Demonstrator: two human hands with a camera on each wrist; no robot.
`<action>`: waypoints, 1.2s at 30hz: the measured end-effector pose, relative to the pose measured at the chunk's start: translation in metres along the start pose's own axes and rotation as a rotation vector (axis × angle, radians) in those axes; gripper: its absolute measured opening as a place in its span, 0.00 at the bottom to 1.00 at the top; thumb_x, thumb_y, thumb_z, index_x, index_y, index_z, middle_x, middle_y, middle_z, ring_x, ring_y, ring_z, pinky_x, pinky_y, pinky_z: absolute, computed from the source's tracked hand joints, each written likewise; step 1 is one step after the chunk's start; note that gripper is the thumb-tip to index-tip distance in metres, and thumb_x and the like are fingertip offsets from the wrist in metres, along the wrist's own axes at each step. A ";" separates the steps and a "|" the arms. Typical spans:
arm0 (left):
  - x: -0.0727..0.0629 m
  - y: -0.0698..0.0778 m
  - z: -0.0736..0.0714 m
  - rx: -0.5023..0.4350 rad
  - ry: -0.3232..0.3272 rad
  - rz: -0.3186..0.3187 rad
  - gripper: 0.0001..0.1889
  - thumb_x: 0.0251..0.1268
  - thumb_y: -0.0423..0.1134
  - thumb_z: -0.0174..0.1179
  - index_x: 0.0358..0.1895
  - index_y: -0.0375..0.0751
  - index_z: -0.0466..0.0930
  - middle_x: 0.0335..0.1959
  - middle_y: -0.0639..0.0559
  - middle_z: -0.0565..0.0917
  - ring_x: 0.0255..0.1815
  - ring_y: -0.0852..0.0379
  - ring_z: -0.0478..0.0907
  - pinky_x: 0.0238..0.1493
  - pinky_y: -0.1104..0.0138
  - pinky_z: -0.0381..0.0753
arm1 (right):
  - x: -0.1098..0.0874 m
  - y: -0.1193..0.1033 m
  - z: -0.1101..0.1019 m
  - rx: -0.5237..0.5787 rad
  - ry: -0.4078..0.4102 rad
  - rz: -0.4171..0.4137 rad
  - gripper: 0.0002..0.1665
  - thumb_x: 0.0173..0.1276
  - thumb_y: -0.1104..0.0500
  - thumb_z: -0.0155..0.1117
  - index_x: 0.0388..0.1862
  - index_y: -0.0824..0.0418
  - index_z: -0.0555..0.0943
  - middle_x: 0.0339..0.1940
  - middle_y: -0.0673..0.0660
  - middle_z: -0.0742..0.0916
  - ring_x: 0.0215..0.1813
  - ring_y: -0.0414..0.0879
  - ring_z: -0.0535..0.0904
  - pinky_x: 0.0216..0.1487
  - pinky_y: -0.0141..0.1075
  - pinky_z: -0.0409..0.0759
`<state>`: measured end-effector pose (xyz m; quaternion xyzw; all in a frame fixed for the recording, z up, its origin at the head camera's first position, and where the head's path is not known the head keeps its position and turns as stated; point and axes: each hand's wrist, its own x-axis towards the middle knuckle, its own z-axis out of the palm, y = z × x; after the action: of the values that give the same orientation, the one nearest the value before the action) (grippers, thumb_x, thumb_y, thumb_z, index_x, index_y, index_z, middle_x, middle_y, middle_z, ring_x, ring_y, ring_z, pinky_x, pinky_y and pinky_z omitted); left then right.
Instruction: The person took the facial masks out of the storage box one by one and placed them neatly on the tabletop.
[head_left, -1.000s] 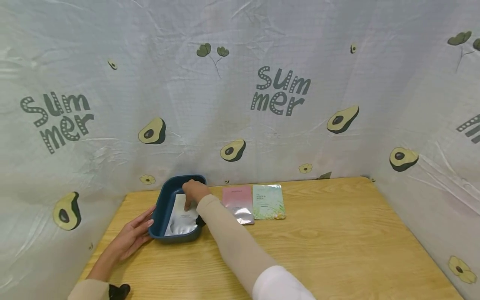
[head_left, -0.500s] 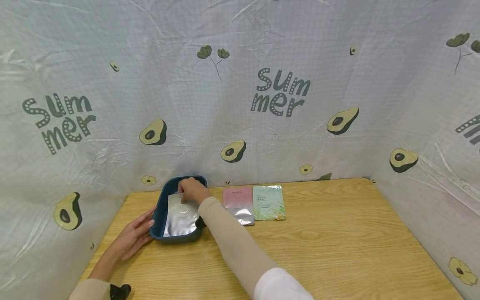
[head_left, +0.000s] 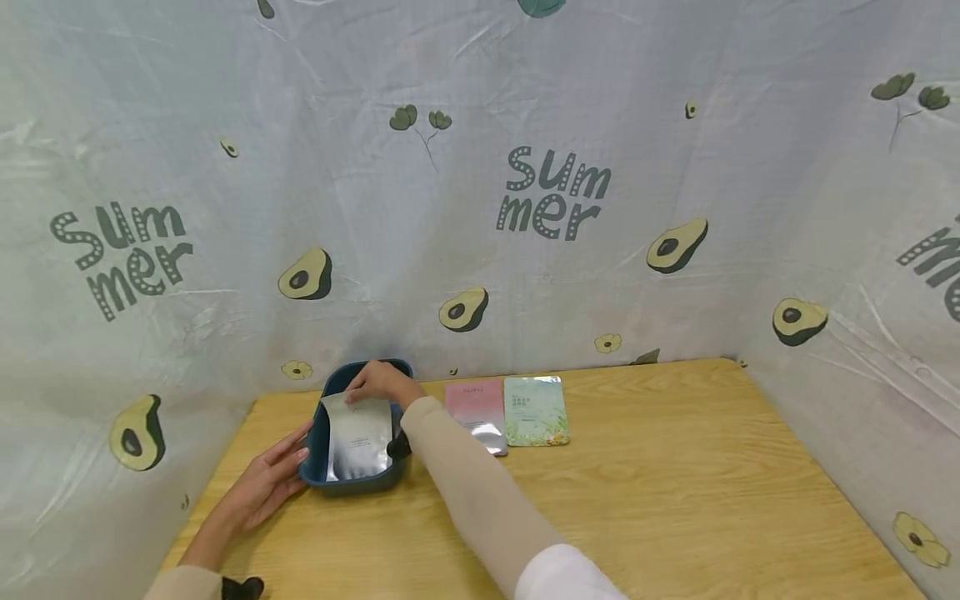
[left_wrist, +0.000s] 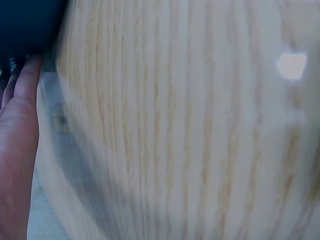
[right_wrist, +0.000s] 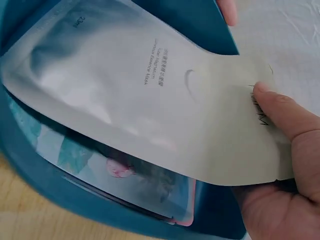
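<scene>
A pale silver sheet mask packet is pinched at its top end by my right hand, thumb on its printed face. In the right wrist view the packet slants over the blue bin, its far end still inside. Beneath it lies another packet with a teal and pink print, partly covered. My left hand rests with extended fingers against the left side of the blue bin; the left wrist view has those fingers at the bin's dark wall.
Right of the bin a pink sheet mask packet and a pale green one lie side by side on the wooden table. A printed curtain hangs behind the table and along its sides.
My right hand has taken the silver packet's top end and lifted it toward the bin's upper left rim. My left hand has stayed at the bin.
</scene>
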<state>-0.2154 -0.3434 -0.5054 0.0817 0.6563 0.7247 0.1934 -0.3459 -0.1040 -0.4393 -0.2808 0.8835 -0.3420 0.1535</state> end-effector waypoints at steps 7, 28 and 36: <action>-0.006 -0.005 -0.002 0.002 0.038 -0.003 0.36 0.84 0.37 0.46 0.83 0.44 0.36 0.61 0.76 0.71 0.62 0.70 0.75 0.59 0.66 0.79 | -0.005 0.000 0.005 0.043 -0.021 0.002 0.14 0.70 0.53 0.71 0.50 0.56 0.91 0.50 0.49 0.91 0.46 0.38 0.82 0.44 0.26 0.77; -0.003 -0.005 0.007 -0.016 0.046 -0.002 0.36 0.84 0.36 0.47 0.83 0.43 0.36 0.58 0.79 0.73 0.60 0.70 0.76 0.58 0.66 0.80 | -0.011 0.027 0.016 0.826 -0.002 0.034 0.16 0.73 0.61 0.67 0.53 0.71 0.86 0.40 0.55 0.90 0.35 0.42 0.83 0.35 0.34 0.83; -0.003 -0.002 0.006 -0.010 0.014 0.019 0.36 0.84 0.36 0.46 0.83 0.42 0.34 0.59 0.79 0.73 0.60 0.70 0.76 0.58 0.66 0.80 | -0.014 0.026 0.012 0.764 0.075 0.031 0.15 0.72 0.56 0.69 0.49 0.66 0.89 0.32 0.51 0.89 0.28 0.40 0.80 0.29 0.30 0.79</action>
<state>-0.2106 -0.3388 -0.5061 0.0818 0.6533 0.7303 0.1823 -0.3391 -0.0859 -0.4647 -0.1773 0.7016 -0.6542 0.2200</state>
